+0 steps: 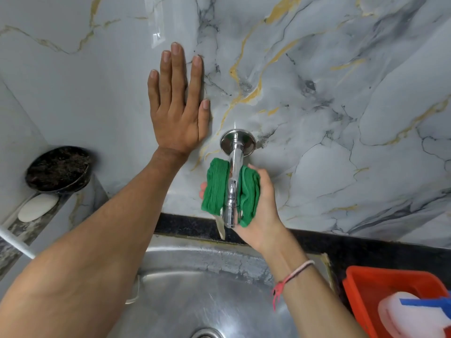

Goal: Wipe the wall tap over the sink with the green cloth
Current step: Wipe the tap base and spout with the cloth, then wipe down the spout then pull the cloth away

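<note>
The wall tap [233, 181] sits at centre frame, projecting from a round chrome flange [238, 142] on the marble wall [341, 93]. Its long axis runs from the flange down the frame, and the outlet points toward the steel sink [195, 289] below.

The green cloth [216, 189] is folded around the tap body from beneath, with green showing on both sides of the chrome and the top of the body left exposed. The right hand [264, 211] holds the cloth from the right side and below, its grip closed on cloth and tap together; fingertips show just past the cloth's left edge. The tap therefore lies inside this grip, and the axis of the hand's enclosure matches the tap's long axis. In judgement, the coming stroke should travel along that axis, between flange and outlet.

The left hand [177, 103] lies flat and open on the wall in the upper-left-centre area, holding nothing, near the flange but apart from it. The right hand is the nearer one.

A red tub [366, 286] occupies the lower right on the dark desk [366, 250]. A bar of soap [36, 207] lies at the left edge.
</note>
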Motion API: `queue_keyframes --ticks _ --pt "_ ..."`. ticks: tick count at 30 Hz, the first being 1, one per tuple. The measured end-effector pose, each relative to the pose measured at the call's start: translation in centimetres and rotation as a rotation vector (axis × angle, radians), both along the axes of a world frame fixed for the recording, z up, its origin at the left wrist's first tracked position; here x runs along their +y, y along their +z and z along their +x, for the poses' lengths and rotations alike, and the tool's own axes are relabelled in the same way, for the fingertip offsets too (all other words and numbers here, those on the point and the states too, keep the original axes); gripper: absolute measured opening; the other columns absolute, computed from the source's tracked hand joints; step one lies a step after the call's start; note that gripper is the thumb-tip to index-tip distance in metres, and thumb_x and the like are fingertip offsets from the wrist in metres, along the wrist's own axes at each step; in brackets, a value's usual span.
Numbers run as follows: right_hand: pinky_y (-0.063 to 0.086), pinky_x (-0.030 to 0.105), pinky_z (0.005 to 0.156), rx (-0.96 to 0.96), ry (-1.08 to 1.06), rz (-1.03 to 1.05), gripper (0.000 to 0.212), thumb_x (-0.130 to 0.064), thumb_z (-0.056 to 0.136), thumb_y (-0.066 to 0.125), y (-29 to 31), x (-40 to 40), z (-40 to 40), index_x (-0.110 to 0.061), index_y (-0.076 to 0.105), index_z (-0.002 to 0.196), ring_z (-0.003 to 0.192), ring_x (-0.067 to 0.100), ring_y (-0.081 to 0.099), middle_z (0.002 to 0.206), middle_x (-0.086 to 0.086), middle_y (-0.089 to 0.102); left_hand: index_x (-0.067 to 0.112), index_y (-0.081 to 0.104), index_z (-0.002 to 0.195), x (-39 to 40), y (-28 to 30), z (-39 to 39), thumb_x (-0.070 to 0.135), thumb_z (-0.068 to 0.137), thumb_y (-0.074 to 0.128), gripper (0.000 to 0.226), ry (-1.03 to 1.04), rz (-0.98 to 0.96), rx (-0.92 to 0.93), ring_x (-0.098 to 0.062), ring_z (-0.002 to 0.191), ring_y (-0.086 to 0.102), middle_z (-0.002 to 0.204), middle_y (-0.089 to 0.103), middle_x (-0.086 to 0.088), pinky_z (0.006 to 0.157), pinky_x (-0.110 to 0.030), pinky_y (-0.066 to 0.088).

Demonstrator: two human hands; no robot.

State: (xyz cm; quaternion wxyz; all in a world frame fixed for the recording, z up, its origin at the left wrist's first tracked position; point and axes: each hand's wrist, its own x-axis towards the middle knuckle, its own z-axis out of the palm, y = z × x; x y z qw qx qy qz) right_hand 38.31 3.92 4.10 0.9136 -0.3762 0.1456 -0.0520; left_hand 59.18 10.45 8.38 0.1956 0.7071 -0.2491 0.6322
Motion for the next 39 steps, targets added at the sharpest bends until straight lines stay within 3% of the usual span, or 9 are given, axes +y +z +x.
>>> queue_keyframes --ticks 7,11,14,18,26,29,33,35,39 --pt "0.067 0.042 0.076 0.141 -0.076 -0.546 0.053 -0.049 0.084 0.048 -1.1 0.6 -3.9 -0.011 0.078 0.105 0.088 0.035 0.079 0.094 0.021 0.082 0.015 0.032 0.160 -0.2 -0.3 0.7 0.037 0.101 0.023 0.063 -0.031 -0.010 0.001 -0.037 0.152 0.033 0.158 0.045 -0.025 0.126 -0.051 0.028" --pt "0.055 0.020 0.049 0.202 -0.676 -0.568 0.031 -0.052 0.081 0.054 -0.5 0.8 -5.4 -0.028 0.074 0.083 0.070 0.018 0.068 0.079 -0.002 0.075 0.019 0.019 0.165 -0.3 -0.7 1.1 0.038 0.102 0.022 0.067 -0.044 -0.014 0.008 -0.034 0.155 0.026 0.161 0.038 -0.022 0.128 -0.050 0.025" --pt "0.056 0.014 0.078 -0.030 -0.971 -1.006 0.041 -0.046 0.090 0.058 1.6 2.5 -4.4 -0.027 0.065 0.126 0.096 -0.002 0.068 0.104 -0.026 0.073 0.020 0.013 0.165 -0.4 -0.7 1.0 0.038 0.101 0.022 0.067 -0.039 -0.001 -0.001 -0.033 0.155 0.025 0.161 0.039 -0.023 0.132 -0.046 0.019" --pt "0.047 0.047 0.109 -0.013 -0.782 -1.912 0.069 -0.047 0.086 0.070 0.2 4.8 -2.3 -0.018 0.054 0.147 0.136 0.031 0.050 0.150 0.016 0.052 0.018 0.015 0.165 -0.2 -0.4 0.6 0.036 0.101 0.025 0.067 0.000 0.028 0.005 -0.036 0.154 0.030 0.160 0.042 -0.025 0.135 -0.042 0.011" --pt "0.048 0.044 0.116 -0.071 -0.556 -2.136 0.067 -0.028 0.088 0.071 -1.4 4.7 -6.8 -0.024 0.050 0.152 0.147 0.036 0.043 0.160 0.022 0.042 0.011 0.015 0.164 1.7 1.4 -3.2 0.032 0.107 0.033 0.063 -0.010 0.135 0.221 -0.037 0.158 0.029 0.166 0.034 -0.025 0.131 -0.048 0.026" --pt "0.052 0.031 0.111 -0.066 -0.369 -1.772 0.064 -0.031 0.083 0.065 -0.4 4.8 -10.6 -0.031 0.056 0.146 0.136 0.016 0.057 0.153 0.015 0.055 0.006 0.032 0.161 4.4 2.6 -7.9 0.034 0.111 0.036 0.057 -0.266 0.142 0.493 -0.033 0.160 0.025 0.169 0.027 -0.023 0.132 -0.044 0.028" --pt "0.060 0.025 0.057 0.142 -0.330 -0.485 0.048 -0.024 0.065 0.061 -0.4 3.3 -18.1 -0.025 0.070 0.112 0.075 0.004 0.074 0.103 0.013 0.075 0.018 0.066 0.121 9.0 -0.3 -20.0 0.047 0.108 0.038 0.042 -0.604 -0.129 0.872 -0.019 0.109 0.070 0.115 0.074 -0.005 0.096 -0.030 0.051" --pt "0.065 0.042 0.070 0.201 -0.282 0.020 0.042 -0.020 0.069 0.059 -1.7 1.3 -22.6 -0.010 0.079 0.105 0.084 0.028 0.080 0.102 0.019 0.080 0.026 0.067 0.098 9.8 -2.8 -27.8 0.056 0.103 0.043 0.038 -0.728 -0.222 1.085 -0.003 0.083 0.070 0.086 0.076 0.010 0.078 -0.020 0.054" --pt "0.057 0.067 0.089 0.321 -0.240 0.197 0.045 -0.021 0.081 0.051 -3.6 -3.1 -30.7 -0.006 0.078 0.114 0.099 0.045 0.077 0.119 0.027 0.076 0.020 0.075 0.102 6.0 -7.0 -40.1 0.055 0.093 0.066 0.037 -0.937 -0.244 1.785 -0.021 0.101 0.076 0.098 0.082 0.004 0.091 -0.041 0.063"
